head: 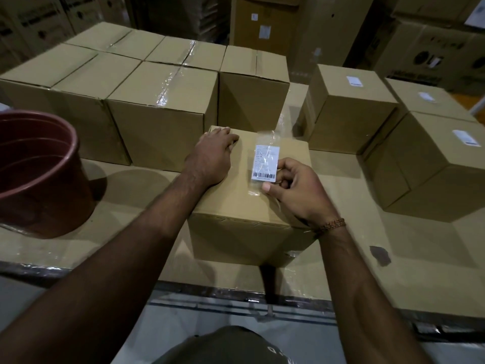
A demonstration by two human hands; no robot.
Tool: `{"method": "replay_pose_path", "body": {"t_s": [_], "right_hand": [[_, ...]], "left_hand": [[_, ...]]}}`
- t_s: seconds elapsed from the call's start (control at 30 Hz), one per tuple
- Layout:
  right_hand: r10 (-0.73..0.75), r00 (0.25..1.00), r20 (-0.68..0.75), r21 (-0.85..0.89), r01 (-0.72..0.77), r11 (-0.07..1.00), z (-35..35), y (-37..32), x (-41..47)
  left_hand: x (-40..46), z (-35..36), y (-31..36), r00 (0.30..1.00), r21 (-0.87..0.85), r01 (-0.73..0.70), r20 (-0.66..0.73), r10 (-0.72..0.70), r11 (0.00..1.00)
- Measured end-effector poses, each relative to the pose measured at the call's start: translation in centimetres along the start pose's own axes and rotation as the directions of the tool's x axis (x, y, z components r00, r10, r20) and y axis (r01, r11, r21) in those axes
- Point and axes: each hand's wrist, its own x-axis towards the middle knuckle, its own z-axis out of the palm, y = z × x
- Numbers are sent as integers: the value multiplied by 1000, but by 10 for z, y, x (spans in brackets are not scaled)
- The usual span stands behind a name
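Both hands are on the small cardboard box (236,206) that stands near the front edge of the cardboard-covered table (367,232). The left hand (212,156) lies palm down on its top, fingers hooked over the far left corner to steady it. The right hand (296,190) pinches the near right corner of the white barcode label (265,162), thumb against the strip of clear tape (267,139) that runs over it. The label lies on the box's top, right of the middle, and seems not yet pressed flat (the tape over it shows creases and glare). 1 risk is that the tape sets with a wrinkle or air pocket across the barcode, most likely from pressing at the middle rather than sweeping along from 1 end. Another is a crooked label, if the right hand tugs sideways while the far end already sticks. If the left hand eases off, the light-looking box could slide toward the table edge under the push. The 3 boxes to the right (349,106) carry labels, the boxes to the left (157,111) show none, and a reddish-brown bucket (39,174) stands at far left.
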Motion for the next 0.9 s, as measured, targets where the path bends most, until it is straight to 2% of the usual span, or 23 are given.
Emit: {"method": "replay_pose_path", "body": {"t_s": [0.2,0.4,0.53,0.6,0.67,0.9], "right_hand": [[18,1000,2,146,-18,989,-9,-11,-5],[3,999,54,185,-13,983,-11,-12,-7],[-5,999,32,232,-2,973,-11,-19,-8],[12,1000,-23,239,-6,971,-9,-21,-7],[40,998,-39,254,-29,967,-7,-22,-4],[17,998,54,272,-31,962,-6,-36,4]], "left_hand": [[-2,-2,4,1000,28,2,6,-2,1000],[-4,-3,6,1000,25,5,-5,-5,1000],[-15,-16,14,981,-140,-14,-194,-14,990],[-22,-24,23,958,-200,9,-279,-66,980],[-29,-29,32,944,-248,69,-296,-143,966],[-52,-37,46,916,-358,176,-282,-285,917]]}}
